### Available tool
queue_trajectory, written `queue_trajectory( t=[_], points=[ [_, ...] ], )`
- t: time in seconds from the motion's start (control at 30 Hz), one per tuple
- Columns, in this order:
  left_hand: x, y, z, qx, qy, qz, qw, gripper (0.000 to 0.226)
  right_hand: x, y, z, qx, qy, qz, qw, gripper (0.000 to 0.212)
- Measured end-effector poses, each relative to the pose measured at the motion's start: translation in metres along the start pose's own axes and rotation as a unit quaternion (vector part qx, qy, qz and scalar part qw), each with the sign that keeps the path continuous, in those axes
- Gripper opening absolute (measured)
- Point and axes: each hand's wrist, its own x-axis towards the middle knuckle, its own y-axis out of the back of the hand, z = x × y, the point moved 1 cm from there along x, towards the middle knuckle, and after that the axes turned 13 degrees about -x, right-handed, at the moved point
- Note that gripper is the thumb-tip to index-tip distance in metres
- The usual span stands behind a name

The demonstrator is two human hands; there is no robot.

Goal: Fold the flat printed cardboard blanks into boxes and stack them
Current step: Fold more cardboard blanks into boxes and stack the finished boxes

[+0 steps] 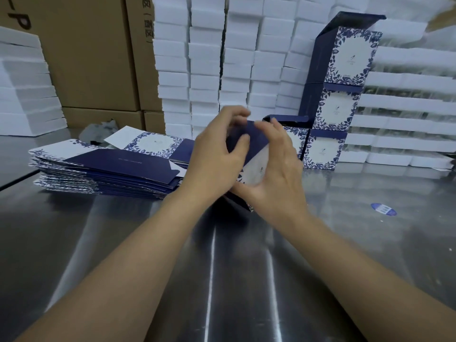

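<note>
Above the middle of the steel table, both my hands hold one half-folded blue-and-white box [255, 157]. My left hand [217, 154] grips its left side, with the fingers curled over the dark blue top flap. My right hand [274, 176] grips the right side and cups the white printed face. A pile of flat printed blanks [108, 169] lies to the left. Folded boxes stand stacked at the back right [343, 95], three high, and one more box [293, 137] with an open lid stands beside them. The box's lower part is hidden by my hands.
The steel table [222, 255] reflects light. White foam trays [222, 58] are stacked high behind, and more lie at far left [24, 90] and right [407, 119]. Brown cartons [93, 53] stand at the back left. A small blue round sticker [383, 209] lies on the table to the right.
</note>
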Motion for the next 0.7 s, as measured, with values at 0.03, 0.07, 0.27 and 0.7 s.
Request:
queue_trajectory(
  t=[0.03, 0.07, 0.27, 0.7],
  points=[
    [-0.003, -0.003, -0.004, 0.031, -0.004, 0.001, 0.999, 0.025, -0.001, -0.002, 0.002, -0.002, -0.04, 0.004, 0.999, 0.096],
    [-0.006, -0.005, -0.008, 0.079, -0.016, 0.003, 0.997, 0.017, -0.001, -0.005, 0.004, 0.002, -0.074, 0.001, 0.997, 0.094],
    [-0.022, -0.016, -0.021, 0.112, 0.048, 0.088, 0.989, 0.009, -0.006, -0.014, 0.023, 0.035, -0.133, -0.057, 0.989, 0.086],
    [-0.029, 0.0, -0.037, 0.058, 0.135, 0.022, 0.989, 0.067, -0.002, -0.012, 0.038, 0.132, -0.18, 0.007, 0.975, 0.033]
  ],
)
